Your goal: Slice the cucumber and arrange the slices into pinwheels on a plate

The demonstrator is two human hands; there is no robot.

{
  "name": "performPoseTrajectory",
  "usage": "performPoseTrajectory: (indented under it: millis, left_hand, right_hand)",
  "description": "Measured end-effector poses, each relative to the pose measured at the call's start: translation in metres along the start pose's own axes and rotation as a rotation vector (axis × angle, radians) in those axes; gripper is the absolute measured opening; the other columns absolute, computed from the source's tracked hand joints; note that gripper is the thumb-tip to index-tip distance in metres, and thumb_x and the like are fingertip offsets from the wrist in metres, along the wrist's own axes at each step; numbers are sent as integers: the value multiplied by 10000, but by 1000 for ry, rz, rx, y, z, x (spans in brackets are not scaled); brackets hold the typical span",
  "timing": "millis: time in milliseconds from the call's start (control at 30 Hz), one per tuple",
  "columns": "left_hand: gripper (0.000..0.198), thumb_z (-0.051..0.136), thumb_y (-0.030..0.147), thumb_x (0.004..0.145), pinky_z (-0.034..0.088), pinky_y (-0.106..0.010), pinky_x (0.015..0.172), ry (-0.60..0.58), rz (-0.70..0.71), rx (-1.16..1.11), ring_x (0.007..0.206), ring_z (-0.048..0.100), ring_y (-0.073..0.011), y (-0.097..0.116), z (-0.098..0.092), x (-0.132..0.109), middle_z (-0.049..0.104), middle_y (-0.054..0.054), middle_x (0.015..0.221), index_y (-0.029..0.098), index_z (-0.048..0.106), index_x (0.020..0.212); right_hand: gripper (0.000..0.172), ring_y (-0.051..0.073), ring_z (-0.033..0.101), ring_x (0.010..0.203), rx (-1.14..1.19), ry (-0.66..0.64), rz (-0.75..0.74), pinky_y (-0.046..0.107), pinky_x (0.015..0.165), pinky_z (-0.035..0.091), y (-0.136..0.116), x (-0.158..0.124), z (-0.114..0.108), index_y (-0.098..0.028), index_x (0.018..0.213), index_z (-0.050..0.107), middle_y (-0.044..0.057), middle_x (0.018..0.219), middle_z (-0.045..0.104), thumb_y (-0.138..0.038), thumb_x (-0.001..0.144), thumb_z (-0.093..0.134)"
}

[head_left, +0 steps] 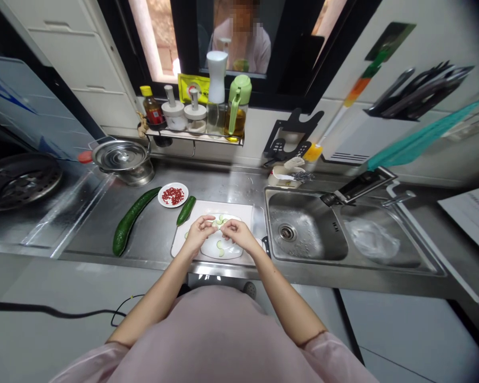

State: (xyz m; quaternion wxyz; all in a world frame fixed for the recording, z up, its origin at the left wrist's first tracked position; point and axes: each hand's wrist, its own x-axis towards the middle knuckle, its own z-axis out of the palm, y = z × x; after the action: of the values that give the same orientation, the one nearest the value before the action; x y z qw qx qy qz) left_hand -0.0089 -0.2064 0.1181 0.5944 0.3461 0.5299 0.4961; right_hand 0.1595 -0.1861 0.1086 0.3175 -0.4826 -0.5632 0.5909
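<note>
My left hand (200,232) and my right hand (238,234) meet over a white plate (231,252), fingers bent in a pinch and fingertips almost together. Whatever lies between the fingertips is too small and too covered to make out. Thin pale-green cucumber slices (221,248) lie on the plate, some overlapping in a curve near its front and others at its back edge. Beneath the plate is a light cutting board (245,213). A short piece of cucumber (186,210) rests at the board's upper left corner.
Left of the board are a long cucumber (133,221) and a small white dish (173,205) of red bits. A lidded steel pot (123,162) stands farther back. To the right is a double sink (307,223). A rack (195,135) on the wall holds bottles and jars.
</note>
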Motion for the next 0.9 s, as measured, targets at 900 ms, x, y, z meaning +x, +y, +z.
performPoseTrajectory:
  millis: [900]
  left_hand:
    - [108,620,259,705,314,-257,604,-61,-86,1040,688,580,-182,-59,-7,-9,688,-30,707,234,709,761]
  right_hand:
    - [125,151,566,772,-896,-61,237,228,588,279,44,-5,15,-202,865,644,37,858,659,-315,818,620]
